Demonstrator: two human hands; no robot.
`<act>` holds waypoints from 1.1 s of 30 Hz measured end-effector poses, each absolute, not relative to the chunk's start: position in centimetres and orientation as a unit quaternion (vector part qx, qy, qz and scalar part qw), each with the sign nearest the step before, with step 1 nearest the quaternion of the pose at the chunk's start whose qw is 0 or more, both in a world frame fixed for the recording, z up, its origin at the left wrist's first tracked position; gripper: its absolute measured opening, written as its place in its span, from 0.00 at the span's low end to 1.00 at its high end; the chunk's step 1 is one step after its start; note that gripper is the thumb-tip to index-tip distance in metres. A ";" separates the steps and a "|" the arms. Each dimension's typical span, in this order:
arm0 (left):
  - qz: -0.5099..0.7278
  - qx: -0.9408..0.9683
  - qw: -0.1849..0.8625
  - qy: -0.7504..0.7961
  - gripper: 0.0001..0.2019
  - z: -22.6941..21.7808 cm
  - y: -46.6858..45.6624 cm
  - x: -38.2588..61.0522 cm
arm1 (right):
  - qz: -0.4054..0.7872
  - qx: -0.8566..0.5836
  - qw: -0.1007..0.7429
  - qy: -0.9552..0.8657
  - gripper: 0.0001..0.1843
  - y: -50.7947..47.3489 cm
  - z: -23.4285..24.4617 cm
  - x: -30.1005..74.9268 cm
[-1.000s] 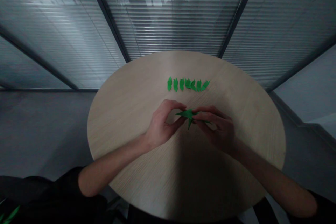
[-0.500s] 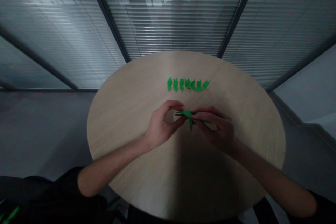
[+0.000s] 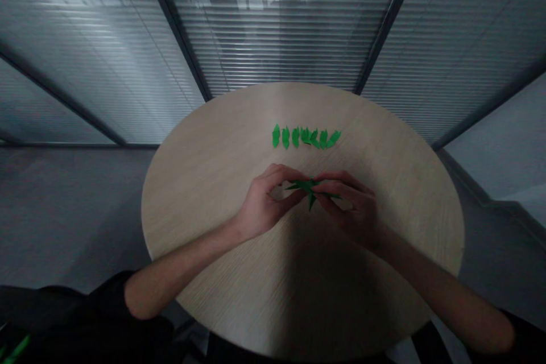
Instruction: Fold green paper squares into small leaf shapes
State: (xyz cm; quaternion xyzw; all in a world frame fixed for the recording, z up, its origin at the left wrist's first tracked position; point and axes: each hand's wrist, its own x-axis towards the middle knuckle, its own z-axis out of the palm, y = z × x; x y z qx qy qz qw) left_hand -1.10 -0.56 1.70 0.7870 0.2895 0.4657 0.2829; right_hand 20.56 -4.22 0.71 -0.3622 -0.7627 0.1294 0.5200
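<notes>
Head view: the left hand [image 3: 261, 205] and right hand [image 3: 352, 209] both pinch a pointed, folded green paper piece [image 3: 307, 186] between their fingers, the piece lying midway between them. Risk: uneven pinch pressure could crease its thin points, and a slackened grip could drop it onto the round wood-veneer table [image 3: 191, 199]. A row of small green paper pieces [image 3: 305, 137] lies beyond, apart from the hands.

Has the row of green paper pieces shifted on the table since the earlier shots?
No, the row of green paper pieces hasn't moved; it sits in the same spot relative to the far rim of the round wooden table.
</notes>
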 end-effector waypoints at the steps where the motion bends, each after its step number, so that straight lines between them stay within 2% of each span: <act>1: 0.457 0.784 0.297 0.296 0.08 1.8 -0.6 -1.1 | 0.128 -0.363 0.520 -0.762 0.10 -4.2 0.7 20.6; 10: 0.458 0.731 0.389 0.324 0.06 1.3 -0.8 -1.0 | 0.139 -0.369 0.531 -0.750 0.07 -4.4 1.2 20.4; 18: 0.466 0.720 0.419 0.298 0.07 1.4 -1.2 -0.9 | 0.263 -0.408 0.539 -0.688 0.02 -4.5 1.2 20.4; 33: 0.483 0.682 0.458 0.303 0.07 1.2 -1.6 -0.5 | 0.266 -0.417 0.552 -0.671 0.06 -4.4 1.2 20.0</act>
